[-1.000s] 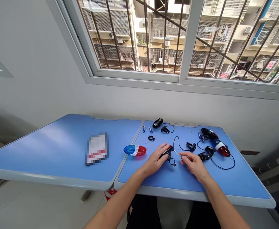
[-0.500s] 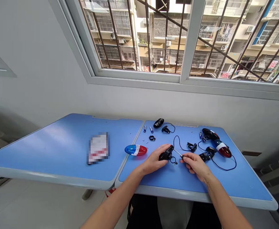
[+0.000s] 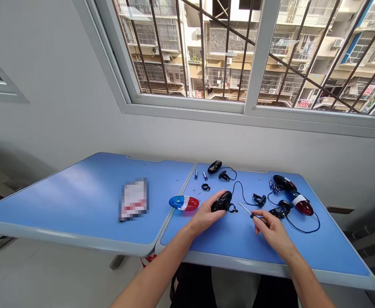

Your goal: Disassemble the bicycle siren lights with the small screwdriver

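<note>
Nearest, at the desk [image 3: 235,246], two hands are at work, well apart from each other: the left hand [image 3: 207,214] is clamped around a black housing [image 3: 221,202], thumb near and fingers far, while the right hand [image 3: 272,229] grips one screwdriver [image 3: 246,209], its tip pointing at the housing but not touching it. The housing sits in the middle of the scene, a ring clamp [image 3: 235,210] sticking out on its right. Work looks partway along: one blue-and-red cover [image 3: 184,203] lies loose just left of the left hand, joined to nothing, and a few screws [image 3: 194,189] (too small to count surely) lie beyond it. Right of the housing is one corded switch [image 3: 259,199]; farther left, one loose ring [image 3: 208,188]. Farther still lie two loose batteries [image 3: 205,176], not fitted in anything, one second housing [image 3: 214,167] and one second switch [image 3: 224,176] wired to it. On the far right stand closely grouped one blue, white and red light [image 3: 302,203], one dark oval unit [image 3: 284,183], a third switch [image 3: 285,206] and more batteries [image 3: 271,185], apparently two, partly overlapped. Whether screws remain in the held housing cannot be told.
</note>
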`<state>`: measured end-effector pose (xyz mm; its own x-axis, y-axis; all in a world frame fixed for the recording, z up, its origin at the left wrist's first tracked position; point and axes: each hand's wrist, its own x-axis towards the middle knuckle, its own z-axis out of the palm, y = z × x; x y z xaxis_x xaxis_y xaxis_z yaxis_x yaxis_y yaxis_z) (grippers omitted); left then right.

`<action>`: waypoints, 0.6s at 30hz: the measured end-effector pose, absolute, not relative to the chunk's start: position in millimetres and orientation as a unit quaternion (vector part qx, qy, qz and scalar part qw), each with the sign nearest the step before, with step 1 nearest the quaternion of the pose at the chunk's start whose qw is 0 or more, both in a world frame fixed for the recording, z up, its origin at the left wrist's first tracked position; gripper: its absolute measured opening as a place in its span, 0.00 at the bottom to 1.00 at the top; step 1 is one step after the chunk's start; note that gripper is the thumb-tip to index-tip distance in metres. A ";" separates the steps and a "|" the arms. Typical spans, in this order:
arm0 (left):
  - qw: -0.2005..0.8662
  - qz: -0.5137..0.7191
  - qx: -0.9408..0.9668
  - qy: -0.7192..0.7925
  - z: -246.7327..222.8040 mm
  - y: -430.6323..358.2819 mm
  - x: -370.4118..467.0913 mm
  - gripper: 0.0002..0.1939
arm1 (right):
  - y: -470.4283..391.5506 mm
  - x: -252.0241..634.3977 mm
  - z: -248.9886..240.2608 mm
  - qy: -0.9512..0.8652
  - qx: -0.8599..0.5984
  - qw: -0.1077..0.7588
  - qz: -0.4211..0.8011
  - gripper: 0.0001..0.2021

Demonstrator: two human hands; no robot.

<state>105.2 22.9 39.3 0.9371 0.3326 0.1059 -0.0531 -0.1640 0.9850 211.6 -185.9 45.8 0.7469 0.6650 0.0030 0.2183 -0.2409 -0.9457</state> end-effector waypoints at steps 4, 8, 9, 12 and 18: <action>0.614 0.172 0.766 0.082 38.4 22.9 106.0 0.32 | -195.4 207.5 46.5 -0.291 -0.736 0.568 0.227 0.18; 0.578 0.193 0.790 0.064 40.0 21.2 106.3 0.31 | -198.0 201.4 40.7 -0.303 -0.705 0.588 0.256 0.19; 0.574 0.197 0.793 0.061 40.7 20.5 106.1 0.30 | -197.4 199.5 40.5 -0.306 -0.703 0.589 0.254 0.19; 0.584 0.191 0.786 0.067 43.1 18.3 104.6 0.30 | -195.4 195.7 44.1 -0.301 -0.707 0.594 0.236 0.20; 0.688 0.130 0.705 0.116 48.3 15.4 102.0 0.34 | -199.9 200.2 44.4 -0.250 -0.732 0.595 0.218 0.23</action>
<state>102.0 15.4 48.3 0.9396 0.3415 0.0234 -0.0148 -0.0277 0.9995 200.2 -199.9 44.4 0.7798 0.6256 -0.0222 0.1056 -0.1664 -0.9804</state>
